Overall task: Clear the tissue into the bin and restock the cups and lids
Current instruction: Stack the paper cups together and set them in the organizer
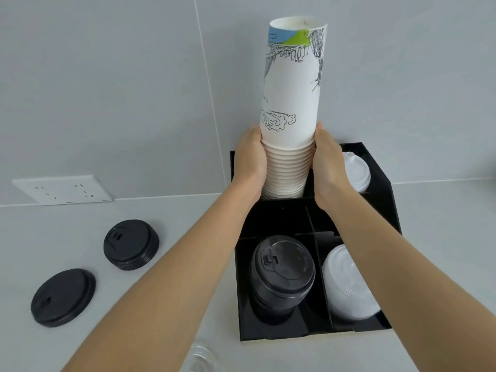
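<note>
A tall stack of upside-down white paper cups (pixel 291 103) with line drawings stands in the back left compartment of a black organiser (pixel 389 208). My left hand (pixel 251 159) and my right hand (pixel 328 167) grip the stack from either side at its ribbed rims. A stack of black lids (pixel 281 275) fills the front left compartment and white lids (pixel 346 283) the front right one. More white lids (pixel 355 170) sit at the back right. No tissue or bin is in view.
On the grey counter to the left lie a small stack of black lids (pixel 131 244) and a single black lid (pixel 63 296). A wall socket (pixel 63 189) sits at the counter's back edge. Something clear and glassy (pixel 201 358) shows at the bottom edge.
</note>
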`<state>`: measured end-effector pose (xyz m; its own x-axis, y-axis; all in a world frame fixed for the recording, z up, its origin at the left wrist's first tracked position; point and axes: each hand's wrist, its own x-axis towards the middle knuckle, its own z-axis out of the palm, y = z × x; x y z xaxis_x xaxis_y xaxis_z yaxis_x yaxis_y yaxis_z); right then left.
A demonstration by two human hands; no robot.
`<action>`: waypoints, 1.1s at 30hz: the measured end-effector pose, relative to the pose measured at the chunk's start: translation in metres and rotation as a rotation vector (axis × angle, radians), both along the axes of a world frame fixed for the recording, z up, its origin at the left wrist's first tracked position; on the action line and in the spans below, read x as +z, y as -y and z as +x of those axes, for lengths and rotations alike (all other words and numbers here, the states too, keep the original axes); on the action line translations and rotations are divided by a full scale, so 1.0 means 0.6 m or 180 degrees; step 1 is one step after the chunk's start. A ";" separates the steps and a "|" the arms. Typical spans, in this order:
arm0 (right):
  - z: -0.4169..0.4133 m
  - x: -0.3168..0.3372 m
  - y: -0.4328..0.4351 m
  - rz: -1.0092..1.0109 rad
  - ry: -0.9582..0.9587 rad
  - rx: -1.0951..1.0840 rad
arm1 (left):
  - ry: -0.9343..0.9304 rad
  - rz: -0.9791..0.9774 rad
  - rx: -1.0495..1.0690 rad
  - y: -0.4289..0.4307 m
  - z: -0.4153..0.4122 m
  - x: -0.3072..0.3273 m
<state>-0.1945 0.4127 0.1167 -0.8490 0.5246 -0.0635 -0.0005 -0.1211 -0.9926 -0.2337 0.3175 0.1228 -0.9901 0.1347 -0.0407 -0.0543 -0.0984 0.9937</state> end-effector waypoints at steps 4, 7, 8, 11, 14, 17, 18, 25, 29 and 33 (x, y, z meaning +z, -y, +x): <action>0.025 0.025 0.011 0.0143 -0.0219 -0.0133 | -0.0464 -0.0393 0.0102 0.023 0.011 0.024; 0.044 0.051 0.027 0.0519 -0.0569 -0.0245 | -0.1166 -0.0978 0.0308 0.051 0.021 0.045; 0.049 0.059 0.030 0.0660 -0.0634 -0.0252 | -0.1392 -0.1181 0.0406 0.063 0.029 0.057; 0.068 0.081 0.050 0.1199 -0.0821 -0.0329 | -0.2110 -0.1857 0.0781 0.108 0.043 0.076; 0.080 0.094 0.066 0.1849 -0.0920 -0.0512 | -0.2444 -0.2255 0.0838 0.146 0.054 0.083; 0.091 0.104 0.097 0.2396 -0.0950 -0.0650 | -0.2521 -0.2386 0.0882 0.192 0.065 0.086; 0.094 0.108 0.115 0.2547 -0.0954 -0.0676 | -0.2544 -0.2415 0.0909 0.213 0.069 0.087; 0.105 0.108 0.224 0.3101 -0.0875 -0.0512 | -0.2554 -0.2624 0.0989 0.338 0.084 0.076; 0.104 0.091 0.311 0.3283 -0.0822 -0.0307 | -0.2514 -0.2780 0.1024 0.428 0.088 0.058; 0.098 0.064 0.400 0.3474 -0.0707 -0.0156 | -0.2428 -0.2932 0.1007 0.524 0.089 0.028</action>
